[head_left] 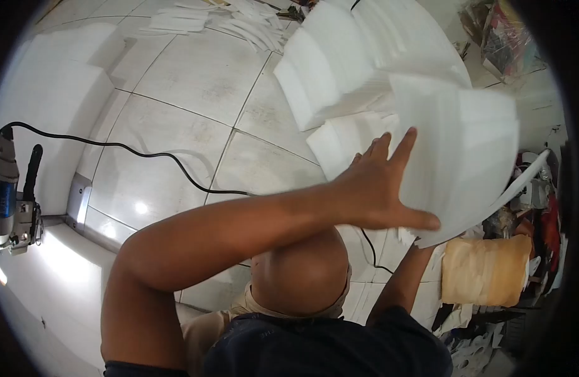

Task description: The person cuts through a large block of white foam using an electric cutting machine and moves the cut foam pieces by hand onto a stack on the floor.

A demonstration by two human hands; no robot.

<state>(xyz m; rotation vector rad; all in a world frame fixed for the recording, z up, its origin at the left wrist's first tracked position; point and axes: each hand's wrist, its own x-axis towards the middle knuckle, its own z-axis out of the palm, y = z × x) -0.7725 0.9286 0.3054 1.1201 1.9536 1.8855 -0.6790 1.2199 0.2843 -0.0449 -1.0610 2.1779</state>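
Observation:
My left arm reaches across my knee to the right. My left hand [378, 188] has its fingers spread in front of a white foam sheet [471, 144], and whether it touches the sheet I cannot tell. The sheet is raised, curved and blurred at its edges. My right forearm [405, 276] goes up behind the sheet's lower edge, and the right hand itself is hidden there. Just beyond my left hand lies a smaller stack of white foam sheets [339, 141]. A larger foam stack [339, 60] stands behind it, its layers fanned.
A power tool [3, 195] stands at far left, near a black cable [132, 149] crossing the tiled floor [195, 81]. White foam blocks [57, 81] line the left. Foam strips [251, 22] lie at the back. A yellowish foam piece [487, 270] sits among scraps at right.

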